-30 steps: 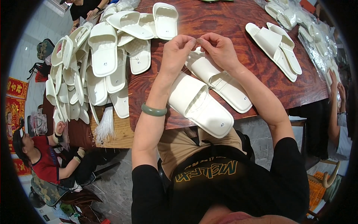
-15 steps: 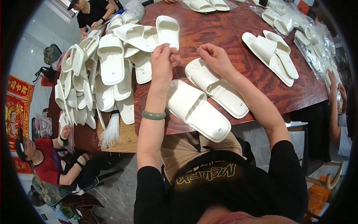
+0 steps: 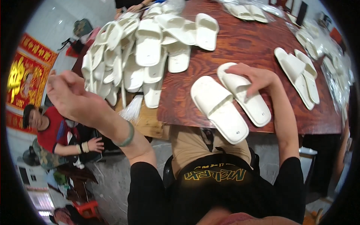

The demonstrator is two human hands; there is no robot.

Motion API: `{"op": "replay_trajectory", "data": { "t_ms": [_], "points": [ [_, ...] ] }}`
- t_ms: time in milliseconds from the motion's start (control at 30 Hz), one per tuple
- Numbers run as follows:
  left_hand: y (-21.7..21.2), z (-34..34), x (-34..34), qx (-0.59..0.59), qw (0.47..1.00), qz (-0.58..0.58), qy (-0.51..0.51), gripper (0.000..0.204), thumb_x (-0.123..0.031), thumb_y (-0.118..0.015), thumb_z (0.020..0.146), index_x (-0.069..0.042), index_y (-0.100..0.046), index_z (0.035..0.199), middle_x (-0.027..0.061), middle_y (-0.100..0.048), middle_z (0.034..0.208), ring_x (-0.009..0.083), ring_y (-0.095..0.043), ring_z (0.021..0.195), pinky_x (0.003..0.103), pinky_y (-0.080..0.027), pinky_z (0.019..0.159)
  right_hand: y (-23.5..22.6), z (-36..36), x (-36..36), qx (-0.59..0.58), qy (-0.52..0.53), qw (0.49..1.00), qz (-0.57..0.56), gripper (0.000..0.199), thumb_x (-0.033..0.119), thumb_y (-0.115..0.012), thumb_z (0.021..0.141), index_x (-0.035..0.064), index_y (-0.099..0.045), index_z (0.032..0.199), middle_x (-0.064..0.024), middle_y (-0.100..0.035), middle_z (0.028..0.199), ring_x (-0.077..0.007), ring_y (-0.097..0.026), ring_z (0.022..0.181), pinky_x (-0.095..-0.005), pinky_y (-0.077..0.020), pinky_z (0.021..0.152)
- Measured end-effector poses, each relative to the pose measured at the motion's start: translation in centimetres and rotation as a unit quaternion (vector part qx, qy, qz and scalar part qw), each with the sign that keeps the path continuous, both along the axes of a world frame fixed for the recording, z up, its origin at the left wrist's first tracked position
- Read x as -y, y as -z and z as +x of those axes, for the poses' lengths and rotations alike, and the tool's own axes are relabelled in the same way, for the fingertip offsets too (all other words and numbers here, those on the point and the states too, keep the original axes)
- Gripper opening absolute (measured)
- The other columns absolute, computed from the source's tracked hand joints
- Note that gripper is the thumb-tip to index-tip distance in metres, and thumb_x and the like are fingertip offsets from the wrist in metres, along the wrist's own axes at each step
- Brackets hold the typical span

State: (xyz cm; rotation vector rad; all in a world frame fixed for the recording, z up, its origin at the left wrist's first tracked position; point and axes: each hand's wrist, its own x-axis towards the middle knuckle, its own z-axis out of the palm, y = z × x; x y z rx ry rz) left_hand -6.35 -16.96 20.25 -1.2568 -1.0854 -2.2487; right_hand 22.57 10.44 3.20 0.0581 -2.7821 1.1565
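Two white slippers lie side by side at the table's front edge. The near-left slipper [image 3: 219,108] overhangs that edge with its heel. Over the strap of the right-hand slipper [image 3: 257,110] is my right hand [image 3: 258,77], thumb at the foot opening and fingers toward the toe, gripping it. My left hand [image 3: 73,93] is raised away from the table at the left, its fingers curled closed. Whatever it may hold is too small or blurred to see. A green bangle [image 3: 127,135] circles my left wrist.
A heap of white slippers [image 3: 148,43] covers the table's left side, beside a bundle of white strands [image 3: 133,108]. Another slipper pair [image 3: 296,73] lies at the right, near plastic-wrapped slippers [image 3: 335,75]. A co-worker in red [image 3: 56,131] sits at the left.
My left hand has swung from above the slippers out to the far left. My right hand has come down from beside the toe onto the right-hand slipper's strap. The view has shifted.
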Motion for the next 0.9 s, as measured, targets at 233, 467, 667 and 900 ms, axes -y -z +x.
{"op": "replay_trajectory", "data": {
  "t_ms": [233,467,667,900],
  "points": [
    [12.5,11.0,-4.6,-0.343,0.765,-0.543,-0.05,0.077,-0.051,-0.071,0.066,-0.003,-0.046,0.121,0.0142,-0.055,0.092,0.0283,-0.061,0.071,0.038,-0.049,0.061,0.7,-1.9,2.2,0.019,0.15,0.983,-0.105,0.076,0.017,-0.079,0.062,0.0067,-0.046,0.13,-0.0123,-0.046,0.127,-0.0238,-0.042,0.12,-0.0338,-0.0319,0.103],
    [16.0,11.9,-8.3,-0.447,0.686,-0.571,-0.044,0.085,-0.025,-0.071,0.066,-0.005,-0.029,0.138,0.0224,-0.053,0.096,0.0278,-0.06,0.066,0.035,-0.048,0.054,1.2,-2.6,2.8,-0.03,0.185,0.978,-0.094,0.081,0.012,-0.079,0.06,0.0043,-0.043,0.132,-0.0128,-0.046,0.128,-0.0239,-0.046,0.118,-0.0349,-0.0366,0.1],
    [15.8,11.6,-10.4,-0.584,0.613,-0.529,0.053,0.072,-0.018,-0.064,0.071,-0.013,-0.033,0.135,0.0192,-0.057,0.083,0.0269,-0.061,0.064,0.035,-0.047,0.049,1.2,-2.2,2.6,-0.024,0.203,0.974,-0.098,0.084,0.008,-0.077,0.059,0.0063,-0.04,0.134,-0.0128,-0.043,0.132,-0.0251,-0.043,0.122,-0.0349,-0.0336,0.104],
    [14.3,11.4,-11.5,-0.551,0.627,-0.542,0.1,0.034,-0.013,-0.052,0.08,-0.012,-0.044,0.113,0.0171,-0.059,0.075,0.0317,-0.064,0.061,0.04,-0.049,0.048,0.9,-1.0,0.8,-0.009,0.071,0.988,-0.14,0.073,0.013,-0.07,0.069,0.0051,-0.039,0.135,-0.0121,-0.04,0.135,-0.0225,-0.037,0.126,-0.0341,-0.029,0.106]
  ]
}}
